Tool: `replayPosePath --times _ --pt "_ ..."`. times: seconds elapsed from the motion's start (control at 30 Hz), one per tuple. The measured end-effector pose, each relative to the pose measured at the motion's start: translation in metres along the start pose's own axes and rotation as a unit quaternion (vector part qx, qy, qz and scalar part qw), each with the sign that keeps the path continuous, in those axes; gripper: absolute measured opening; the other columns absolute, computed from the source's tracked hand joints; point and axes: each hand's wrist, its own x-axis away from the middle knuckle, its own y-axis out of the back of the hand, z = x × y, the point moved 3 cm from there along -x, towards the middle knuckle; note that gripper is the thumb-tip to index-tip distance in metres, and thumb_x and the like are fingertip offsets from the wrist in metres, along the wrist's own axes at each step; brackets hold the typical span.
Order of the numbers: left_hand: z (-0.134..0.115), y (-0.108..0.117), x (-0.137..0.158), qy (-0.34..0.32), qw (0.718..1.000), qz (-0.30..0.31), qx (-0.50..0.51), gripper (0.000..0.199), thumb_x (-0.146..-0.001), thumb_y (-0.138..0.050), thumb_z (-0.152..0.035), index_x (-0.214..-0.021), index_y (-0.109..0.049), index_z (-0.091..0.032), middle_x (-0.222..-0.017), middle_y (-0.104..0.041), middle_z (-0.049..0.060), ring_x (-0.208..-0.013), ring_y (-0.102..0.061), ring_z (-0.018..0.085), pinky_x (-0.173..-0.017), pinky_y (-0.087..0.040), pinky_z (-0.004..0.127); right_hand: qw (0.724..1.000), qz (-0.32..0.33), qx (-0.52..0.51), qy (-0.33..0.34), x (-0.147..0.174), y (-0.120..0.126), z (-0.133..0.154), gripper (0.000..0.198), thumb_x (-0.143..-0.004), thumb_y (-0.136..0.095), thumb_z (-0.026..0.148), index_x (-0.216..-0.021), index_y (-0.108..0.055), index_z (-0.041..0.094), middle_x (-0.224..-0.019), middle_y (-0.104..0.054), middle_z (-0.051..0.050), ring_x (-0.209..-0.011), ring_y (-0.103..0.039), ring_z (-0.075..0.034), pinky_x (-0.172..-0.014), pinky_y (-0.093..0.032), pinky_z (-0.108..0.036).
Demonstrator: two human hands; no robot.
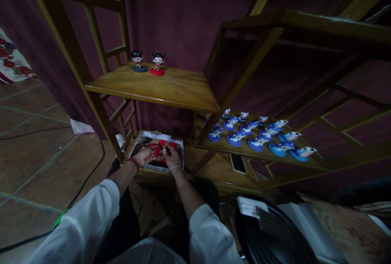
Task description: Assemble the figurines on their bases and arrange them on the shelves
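Observation:
Over a shallow white cardboard box (182, 150) on the low shelf, both of my hands are closed on one small black-haired figurine (165, 150). My left hand (146, 156) has its fingers at the figurine's red round base. My right hand (172, 158) grips the other end, near the dark head; its fingertips are partly hidden. Inside the box lie several red round bases (161, 142) and other dark-haired figurines (147, 140), partly covered by my left hand. On the shelf above stand two upright figurines, one on a dark base (139, 68) and one on a red base (157, 72).
Several blue and purple figurines (256, 142) stand in rows on the right shelf (220, 146). A phone (238, 163) lies on the lower board. Wooden posts (241, 68) frame the shelves. A black round stool (275, 235) is at my right, and a black cable (88, 186) crosses the tiled floor.

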Motion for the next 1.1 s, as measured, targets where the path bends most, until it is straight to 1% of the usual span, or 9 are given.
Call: replayPosePath --times 0.1,0.2,0.37,0.63,0.77,0.93,1.1 --pt "-0.001 -0.002 0.003 0.009 1.0 -0.007 -0.002 0.04 -0.072 -0.035 0.008 -0.105 -0.05 -0.011 -0.071 -0.062 0.005 -0.067 -0.061 0.013 -0.073 -0.05 0.035 1.0 0.0 -0.017 0.008 0.0 0.0 -0.001 0.026 -0.065 -0.057 0.025 -0.091 -0.059 0.023 -0.087 -0.064 -0.001 -0.083 -0.059 -0.017 -0.078 -0.045 -0.032" --pt "-0.002 -0.005 0.007 0.002 1.0 -0.004 0.008 0.037 -0.074 -0.035 0.007 -0.103 -0.05 -0.01 -0.077 -0.063 0.008 -0.07 -0.062 0.014 -0.073 -0.05 0.035 0.999 0.007 -0.049 0.013 -0.001 0.0 -0.002 0.025 -0.065 -0.057 0.025 -0.09 -0.059 0.024 -0.085 -0.065 0.0 -0.081 -0.059 -0.016 -0.076 -0.047 -0.03" --pt "-0.002 -0.007 0.012 -0.003 0.999 -0.004 0.031 0.036 -0.074 -0.034 0.007 -0.1 -0.052 -0.01 -0.081 -0.064 0.008 -0.076 -0.062 0.015 -0.076 -0.049 0.035 0.994 0.028 -0.102 0.013 -0.001 -0.002 -0.005 0.027 -0.064 -0.057 0.027 -0.091 -0.058 0.025 -0.086 -0.065 0.001 -0.079 -0.06 -0.015 -0.07 -0.048 -0.028" --pt "0.0 -0.003 0.012 -0.023 0.998 0.005 0.054 0.034 -0.074 -0.038 0.006 -0.098 -0.055 -0.012 -0.087 -0.063 0.008 -0.08 -0.062 0.014 -0.083 -0.047 0.034 0.98 0.053 -0.188 -0.023 0.001 -0.004 -0.001 0.033 -0.061 -0.058 0.029 -0.093 -0.055 0.02 -0.091 -0.064 -0.002 -0.079 -0.059 -0.016 -0.068 -0.049 -0.028" --pt "0.001 0.0 0.01 -0.034 0.997 0.027 0.068 0.035 -0.072 -0.041 0.007 -0.096 -0.058 -0.012 -0.085 -0.063 0.006 -0.081 -0.061 0.013 -0.088 -0.043 0.035 0.971 0.062 -0.229 -0.038 0.002 -0.004 0.002 0.034 -0.058 -0.06 0.029 -0.091 -0.055 0.019 -0.089 -0.064 -0.001 -0.076 -0.06 -0.016 -0.065 -0.049 -0.027" --pt "0.002 0.003 0.009 -0.039 0.995 0.06 0.075 0.037 -0.069 -0.045 0.008 -0.096 -0.06 -0.012 -0.085 -0.062 0.004 -0.082 -0.059 0.01 -0.094 -0.038 0.034 0.96 0.056 -0.27 -0.056 0.003 -0.003 0.004 0.035 -0.056 -0.063 0.028 -0.088 -0.054 0.019 -0.085 -0.065 -0.001 -0.069 -0.06 -0.014 -0.059 -0.049 -0.024" --pt "0.002 0.004 0.009 -0.042 0.994 0.067 0.078 0.036 -0.069 -0.048 0.006 -0.096 -0.061 -0.013 -0.086 -0.062 0.005 -0.084 -0.058 0.011 -0.094 -0.038 0.035 0.962 0.056 -0.26 -0.058 0.003 -0.002 0.005 0.035 -0.057 -0.063 0.03 -0.089 -0.054 0.019 -0.085 -0.065 -0.002 -0.068 -0.06 -0.013 -0.056 -0.048 -0.024"
